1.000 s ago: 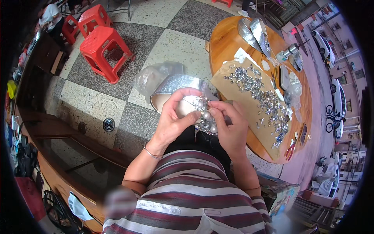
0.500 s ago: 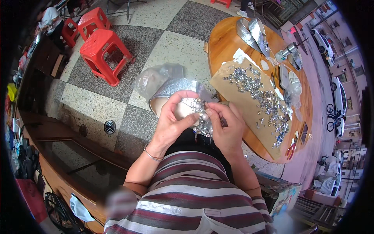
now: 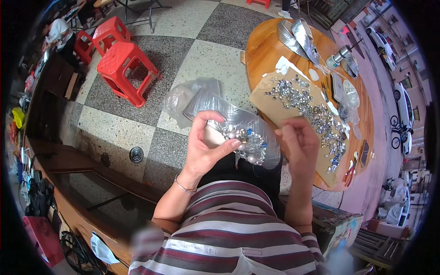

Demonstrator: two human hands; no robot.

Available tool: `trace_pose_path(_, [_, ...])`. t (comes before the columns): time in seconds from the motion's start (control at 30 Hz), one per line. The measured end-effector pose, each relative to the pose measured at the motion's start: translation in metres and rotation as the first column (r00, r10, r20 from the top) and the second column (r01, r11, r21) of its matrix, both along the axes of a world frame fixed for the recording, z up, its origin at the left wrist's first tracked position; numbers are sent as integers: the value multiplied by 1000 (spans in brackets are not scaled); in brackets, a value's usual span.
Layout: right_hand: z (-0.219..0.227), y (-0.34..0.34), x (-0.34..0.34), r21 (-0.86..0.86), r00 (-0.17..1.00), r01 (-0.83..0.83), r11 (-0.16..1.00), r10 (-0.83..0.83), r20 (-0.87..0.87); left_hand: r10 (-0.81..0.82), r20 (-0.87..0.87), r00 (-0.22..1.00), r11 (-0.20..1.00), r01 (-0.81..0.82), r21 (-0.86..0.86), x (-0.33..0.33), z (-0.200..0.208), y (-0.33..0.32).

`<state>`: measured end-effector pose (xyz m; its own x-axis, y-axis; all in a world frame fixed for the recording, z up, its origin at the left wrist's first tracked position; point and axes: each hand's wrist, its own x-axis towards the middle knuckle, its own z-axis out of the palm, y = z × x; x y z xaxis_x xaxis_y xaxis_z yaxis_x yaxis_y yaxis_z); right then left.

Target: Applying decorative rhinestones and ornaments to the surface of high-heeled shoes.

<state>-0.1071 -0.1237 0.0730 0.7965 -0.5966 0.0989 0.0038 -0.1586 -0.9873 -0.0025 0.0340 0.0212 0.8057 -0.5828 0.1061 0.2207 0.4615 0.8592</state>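
Note:
My left hand [image 3: 204, 146] grips a silver beaded piece [image 3: 250, 114] by its near left edge, thumb on top and fingers curled round it. The piece is curved and shiny, with a pale lining, and looks like a shoe upper. Clustered on its near part are clear rhinestones, white pearls and a few blue stones [image 3: 250, 144]. My right hand [image 3: 298, 140] is raised to the right of the piece, apart from it, fingertips closed together. Whatever the right fingers hold, perhaps something thin, is too small to make out.
To the right is an oval wooden table [image 3: 261, 41] with brown paper [image 3: 270, 103] under many loose gems [image 3: 316, 114]. Farther back on it lie more silver pieces [image 3: 298, 39]; red-handled pliers [image 3: 351, 174] lie nearer. Red stools [image 3: 121, 68] stand at left, beyond a wooden cabinet [image 3: 87, 206].
My right hand has drawn away from the beads to the right, fingers still closed. The silver piece now shows more of its face and blue stones, still in my left hand.

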Motion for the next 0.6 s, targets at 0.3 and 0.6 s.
trace_pose_path(0.3, [-28,-32,-9,-169,928,-372,913,370,-41,-99,132,986,990,111,-84,-7,-1,-19])
trace_pose_path(0.6, [-21,-38,-19,-175,893,-422,890,441,91,-118,286,951,993,110,44,-14,29,-31])
